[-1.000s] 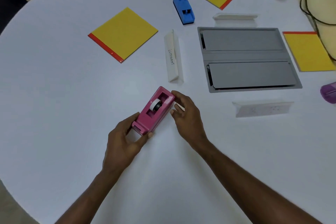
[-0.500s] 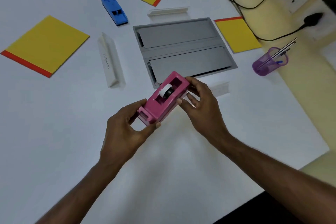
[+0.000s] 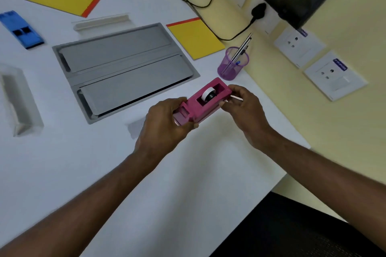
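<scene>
Near the right edge of the white table, a pink plastic tape dispenser is held in both hands and seems to be lifted just clear of the surface, to judge by the grey shadow under it. The left hand wraps its curled fingers and thumb round the low cutter end. The right hand pinches the taller rear end with its fingertips. The white tape roll sits in the open well on top. A pale sliver shows by the right fingers, but it is too blurred to tell whether it is tape.

The step looks like carrying or turning the dispenser. To do it well, the left hand should take the weight with its fingers off the cutting edge, while the right hand only steadies and steers. The body is best kept level, well facing up, so the roll does not slip from its seat. A purple mesh pen cup stands just beyond the right hand, and a grey recessed metal panel lies left of it, so any swing towards the far side should be small and slow to avoid tipping the cup.
</scene>
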Demonstrator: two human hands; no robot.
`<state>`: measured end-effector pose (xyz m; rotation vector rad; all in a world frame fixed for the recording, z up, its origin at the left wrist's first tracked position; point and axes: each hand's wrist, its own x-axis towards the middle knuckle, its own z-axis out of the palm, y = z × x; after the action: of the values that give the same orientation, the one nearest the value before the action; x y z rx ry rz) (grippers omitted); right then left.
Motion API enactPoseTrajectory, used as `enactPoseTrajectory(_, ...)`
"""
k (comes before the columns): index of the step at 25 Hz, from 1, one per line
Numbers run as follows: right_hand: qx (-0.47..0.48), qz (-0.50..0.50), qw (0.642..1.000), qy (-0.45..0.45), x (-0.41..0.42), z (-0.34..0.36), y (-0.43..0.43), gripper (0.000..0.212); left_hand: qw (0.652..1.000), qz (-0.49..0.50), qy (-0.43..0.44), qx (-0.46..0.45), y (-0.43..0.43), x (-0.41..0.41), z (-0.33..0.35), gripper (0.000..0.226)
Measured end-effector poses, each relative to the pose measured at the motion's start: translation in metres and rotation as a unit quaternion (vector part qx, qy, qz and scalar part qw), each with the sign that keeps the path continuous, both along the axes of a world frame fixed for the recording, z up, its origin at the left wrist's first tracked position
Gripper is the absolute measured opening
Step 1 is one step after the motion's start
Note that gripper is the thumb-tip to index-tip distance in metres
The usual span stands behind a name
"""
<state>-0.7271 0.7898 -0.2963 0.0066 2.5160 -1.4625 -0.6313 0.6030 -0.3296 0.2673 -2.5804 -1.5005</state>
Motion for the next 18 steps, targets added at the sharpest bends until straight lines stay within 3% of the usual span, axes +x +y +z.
enactPoseTrajectory(6,0.01,-0.087,0.996,-0.027,-0.075,-0.041,0.072,0.039,0.997,-0.062,-0.018,-0.032,0.07,-0.094,-0.027,0.04)
enactPoseTrajectory(9,0.023,-0.106,0.994,-0.026,-0.11,-0.055,0.096,0.041,0.996,-0.075,-0.032,-0.038,0.097,-0.133,-0.044,0.044)
enactPoseTrajectory(18,0.022,-0.068,0.997,-0.036,-0.182,-0.078,0.12,0.03,0.997,-0.045,-0.052,-0.018,0.119,-0.206,-0.08,0.047)
